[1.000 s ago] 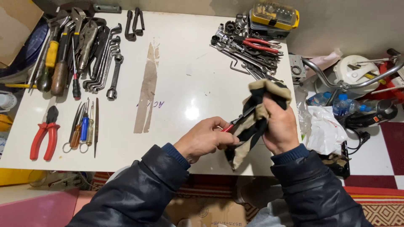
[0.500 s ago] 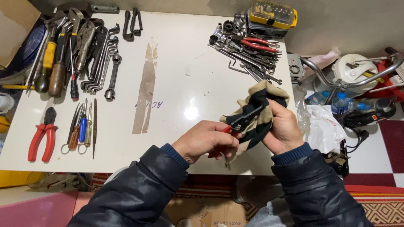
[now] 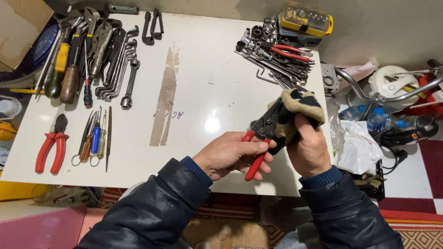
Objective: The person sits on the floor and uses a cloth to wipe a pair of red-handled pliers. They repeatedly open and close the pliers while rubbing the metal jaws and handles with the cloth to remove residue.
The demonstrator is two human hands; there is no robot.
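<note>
My left hand (image 3: 230,154) grips the red handles of a pair of pliers (image 3: 259,140) over the near edge of the white table (image 3: 203,69). The pliers' dark head points up and to the right. My right hand (image 3: 310,147) holds a dirty tan and black cloth (image 3: 295,108) pressed around that head, so the jaws are mostly hidden. Both hands sit close together at the table's front right.
Wrenches, locking pliers and screwdrivers (image 3: 87,55) lie at the back left. Red pliers (image 3: 51,144) and small screwdrivers (image 3: 94,138) lie at the left. Sockets, hex keys and a yellow case (image 3: 307,18) fill the back right. Water bottles (image 3: 378,121) and clutter stand on the floor to the right.
The pliers have come further out of the cloth, and their red handles now show in my left hand. The cloth has bunched up around the head.
</note>
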